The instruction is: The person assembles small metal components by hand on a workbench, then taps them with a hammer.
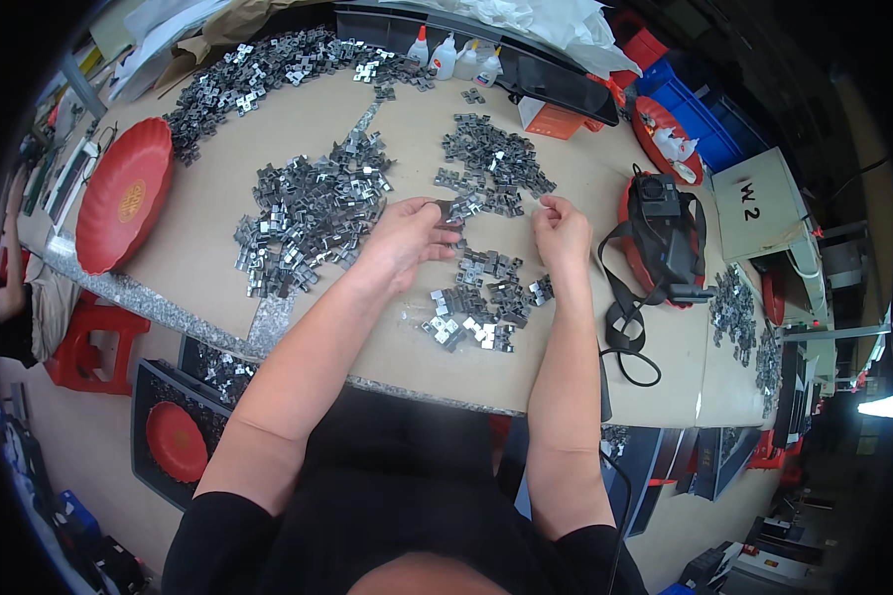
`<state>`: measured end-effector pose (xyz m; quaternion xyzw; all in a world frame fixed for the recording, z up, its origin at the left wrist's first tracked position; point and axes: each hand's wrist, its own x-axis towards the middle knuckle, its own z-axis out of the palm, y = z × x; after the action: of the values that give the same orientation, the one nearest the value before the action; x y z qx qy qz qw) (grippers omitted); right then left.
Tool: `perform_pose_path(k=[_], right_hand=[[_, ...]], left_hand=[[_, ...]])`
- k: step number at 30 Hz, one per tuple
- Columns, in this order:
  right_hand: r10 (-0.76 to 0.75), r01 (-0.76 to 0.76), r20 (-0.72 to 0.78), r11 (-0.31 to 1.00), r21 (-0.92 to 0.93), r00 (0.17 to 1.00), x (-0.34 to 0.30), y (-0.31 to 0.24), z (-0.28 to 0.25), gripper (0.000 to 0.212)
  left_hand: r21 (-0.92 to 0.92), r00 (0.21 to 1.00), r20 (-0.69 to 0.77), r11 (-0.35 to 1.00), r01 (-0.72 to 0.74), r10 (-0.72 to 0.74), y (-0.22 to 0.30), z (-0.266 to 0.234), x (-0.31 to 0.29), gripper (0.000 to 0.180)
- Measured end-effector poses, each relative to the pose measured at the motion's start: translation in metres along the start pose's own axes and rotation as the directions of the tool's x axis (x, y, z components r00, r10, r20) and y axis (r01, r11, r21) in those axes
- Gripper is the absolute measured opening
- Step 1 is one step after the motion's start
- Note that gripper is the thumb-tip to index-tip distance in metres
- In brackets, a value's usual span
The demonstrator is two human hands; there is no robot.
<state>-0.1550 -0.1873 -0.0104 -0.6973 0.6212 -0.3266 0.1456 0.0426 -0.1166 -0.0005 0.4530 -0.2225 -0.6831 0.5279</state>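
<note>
My left hand pinches a small stack of grey metal clips at its fingertips, just above the table. My right hand hovers close beside it, fingers curled, with what it holds hidden. Between and below both hands lies a small group of metal clips. A large loose heap of the same clips sits left of my left hand. Another pile lies just beyond the hands.
A red plate lies at the table's left edge. Glue bottles stand at the back beside a further clip pile. A red and black fan with a strap sits to the right. A red stool and black trays are on the floor.
</note>
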Motion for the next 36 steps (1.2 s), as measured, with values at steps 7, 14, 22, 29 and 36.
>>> perform_pose_path(k=[7,14,22,29,36], right_hand=[[-0.032,0.027,0.051,0.996,0.085,0.998,-0.01,-0.028,0.003,0.027],[-0.378,0.375,-0.067,0.926,-0.042,0.924,-0.01,-0.028,0.009,0.02],[-0.147,0.121,0.156,0.979,0.161,0.977,-0.02,-0.047,0.014,0.024],[-0.093,0.094,-0.056,0.995,0.022,0.994,-0.008,-0.035,0.007,0.02],[-0.402,0.384,0.171,0.915,0.126,0.9,-0.011,-0.031,0.032,0.022]], left_hand=[[-0.057,0.999,-0.016,0.997,-0.042,0.042,-0.001,0.0,0.001,0.019],[-0.2,0.963,-0.16,0.948,-0.246,0.216,0.01,-0.005,0.001,0.017],[-0.224,0.962,-0.163,0.941,-0.252,0.218,0.009,-0.005,0.0,0.015],[-0.116,0.988,0.039,0.983,-0.144,0.15,0.006,0.002,-0.002,0.018],[-0.068,0.988,-0.057,0.986,-0.15,0.146,0.001,0.0,0.001,0.019]])
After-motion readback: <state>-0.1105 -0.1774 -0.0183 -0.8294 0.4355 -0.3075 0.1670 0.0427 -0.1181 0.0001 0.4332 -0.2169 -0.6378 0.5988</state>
